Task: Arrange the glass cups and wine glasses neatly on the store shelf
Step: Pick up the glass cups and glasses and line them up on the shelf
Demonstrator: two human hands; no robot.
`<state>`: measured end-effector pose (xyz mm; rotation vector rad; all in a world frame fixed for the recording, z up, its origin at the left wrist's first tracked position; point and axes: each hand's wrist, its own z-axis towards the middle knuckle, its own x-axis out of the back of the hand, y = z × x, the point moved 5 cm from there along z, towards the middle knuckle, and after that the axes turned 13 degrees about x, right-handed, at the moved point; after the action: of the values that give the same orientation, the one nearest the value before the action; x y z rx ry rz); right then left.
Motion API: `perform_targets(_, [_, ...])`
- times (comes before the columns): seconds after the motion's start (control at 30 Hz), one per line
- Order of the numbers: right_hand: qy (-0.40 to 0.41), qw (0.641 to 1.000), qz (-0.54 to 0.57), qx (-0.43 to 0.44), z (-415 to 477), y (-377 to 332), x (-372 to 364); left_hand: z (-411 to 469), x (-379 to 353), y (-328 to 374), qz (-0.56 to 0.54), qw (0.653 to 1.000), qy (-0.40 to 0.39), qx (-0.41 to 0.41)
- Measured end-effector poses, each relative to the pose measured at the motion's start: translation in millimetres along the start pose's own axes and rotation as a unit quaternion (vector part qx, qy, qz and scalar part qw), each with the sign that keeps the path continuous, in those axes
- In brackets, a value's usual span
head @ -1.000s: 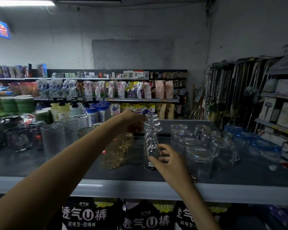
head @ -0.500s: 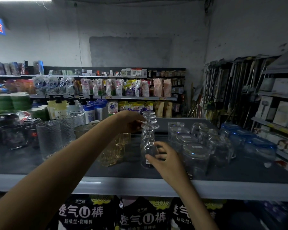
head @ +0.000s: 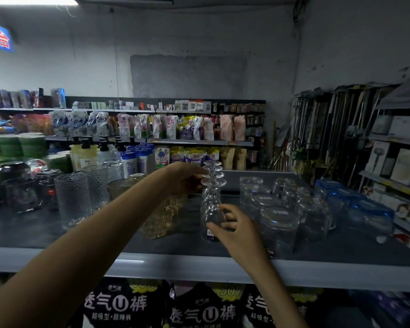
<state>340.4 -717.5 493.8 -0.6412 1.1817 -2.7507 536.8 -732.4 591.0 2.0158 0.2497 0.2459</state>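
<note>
A row of clear wine glasses (head: 211,209) stands upside down in the middle of the dark shelf (head: 199,268), their round feet lined up toward the back. My left hand (head: 187,177) grips the stem and foot of a glass at the top of that row. My right hand (head: 232,229) curls round the bowl of the nearest glass, close to the shelf surface. Amber glass mugs (head: 162,215) sit just left of the row, partly hidden by my left forearm. Upturned clear cups (head: 278,223) stand to the right.
Tall textured tumblers (head: 72,200) and dark bowls (head: 12,169) fill the shelf's left side. Blue-lidded containers (head: 355,204) sit at the far right. Black product packs (head: 118,306) hang below the shelf edge. Shelves of bottles and bags line the back wall.
Both hands stay on the wine glasses. The left hand has shifted slightly along the stems; the camera view has swayed a little.
</note>
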Motion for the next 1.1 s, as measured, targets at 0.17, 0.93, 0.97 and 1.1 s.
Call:
perform_targets(0.17, [0.004,1.000,0.000,-0.003,0.7,4.5,-1.7,-42.1,10.1,5.7,0.088,0.982,0.097,-0.138])
perform_targets(0.93, [0.008,0.999,0.048,-0.014,5.1,9.7,-0.4,-71.2,-39.8,-137.6,0.325,0.843,0.304,-0.303])
perform_targets(0.97, [0.008,0.999,0.049,-0.015,4.8,9.3,0.1,-70.4,-41.4,-136.5,0.328,0.841,0.308,-0.300])
perform_targets(1.1, [0.003,0.998,0.052,-0.020,4.3,8.6,0.9,-67.0,-44.2,-131.7,0.327,0.844,0.319,-0.281])
